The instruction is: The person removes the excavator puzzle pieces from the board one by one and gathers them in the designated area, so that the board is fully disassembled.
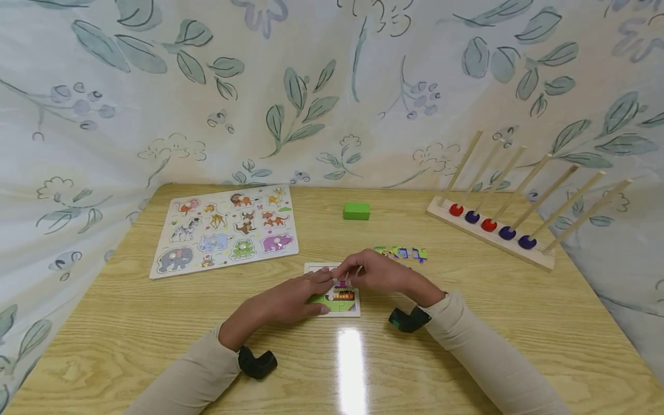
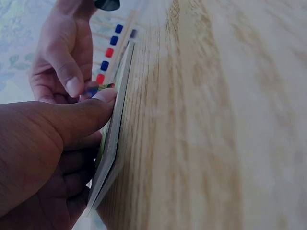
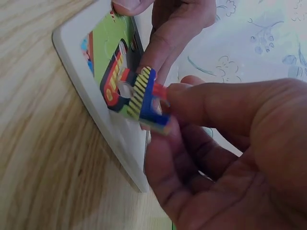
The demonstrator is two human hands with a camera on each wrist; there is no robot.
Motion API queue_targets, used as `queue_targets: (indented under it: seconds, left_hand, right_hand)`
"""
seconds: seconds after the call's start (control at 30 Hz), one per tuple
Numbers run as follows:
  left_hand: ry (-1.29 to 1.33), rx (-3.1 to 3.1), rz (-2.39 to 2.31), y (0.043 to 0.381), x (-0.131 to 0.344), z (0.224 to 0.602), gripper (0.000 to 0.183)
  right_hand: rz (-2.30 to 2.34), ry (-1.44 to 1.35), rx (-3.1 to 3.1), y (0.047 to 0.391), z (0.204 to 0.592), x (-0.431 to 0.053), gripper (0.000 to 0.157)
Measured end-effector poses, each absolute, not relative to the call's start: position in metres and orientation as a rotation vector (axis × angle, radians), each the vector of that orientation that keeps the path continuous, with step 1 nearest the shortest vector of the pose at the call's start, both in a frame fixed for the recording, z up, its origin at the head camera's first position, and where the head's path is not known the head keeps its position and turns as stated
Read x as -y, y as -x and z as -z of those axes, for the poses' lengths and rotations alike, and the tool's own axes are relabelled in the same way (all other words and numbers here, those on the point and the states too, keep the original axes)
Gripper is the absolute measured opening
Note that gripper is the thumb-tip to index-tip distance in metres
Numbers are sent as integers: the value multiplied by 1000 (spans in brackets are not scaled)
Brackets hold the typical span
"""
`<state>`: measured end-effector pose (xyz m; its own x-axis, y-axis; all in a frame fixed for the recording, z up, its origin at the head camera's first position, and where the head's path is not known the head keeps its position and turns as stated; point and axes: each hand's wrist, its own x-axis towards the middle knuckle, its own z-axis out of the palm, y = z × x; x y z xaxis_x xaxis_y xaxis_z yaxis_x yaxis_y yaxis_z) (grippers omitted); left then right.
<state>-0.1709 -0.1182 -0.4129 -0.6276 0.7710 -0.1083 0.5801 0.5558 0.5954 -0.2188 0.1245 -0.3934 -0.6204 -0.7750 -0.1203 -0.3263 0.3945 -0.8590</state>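
A small jigsaw tray (image 1: 357,313) with a white rim lies on the table, its lower part filled with green and orange vehicle-picture pieces. My left hand (image 1: 293,297) rests over the tray's left side, fingers extended and thumb lying near the lower edge. Between thumb and fingertips, my right hand (image 1: 376,272) pinches a jigsaw piece (image 3: 143,98) with blue, red and yellow-black stripes. In the right wrist view the piece is tilted over the tray, close beside the placed pieces. The left fingers partly hide the tray in the head view.
Several loose jigsaw pieces (image 1: 402,253) lie just beyond the right hand. A green block (image 1: 356,211) stands farther back. At the left lies an animal peg board (image 1: 194,245); at the right stands a wooden rack (image 1: 539,260) with upright rods and red and blue beads.
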Motion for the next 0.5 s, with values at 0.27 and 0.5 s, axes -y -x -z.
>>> queue_targets:
  seconds: [0.27, 0.5]
  left_hand:
    - [-1136, -2433, -745, 172, 118, 413, 60]
    - [-1123, -2430, -740, 172, 117, 412, 61]
  right_hand:
    - [1037, 949, -2201, 218, 392, -127, 18]
    - [1029, 981, -2258, 218, 395, -133, 22]
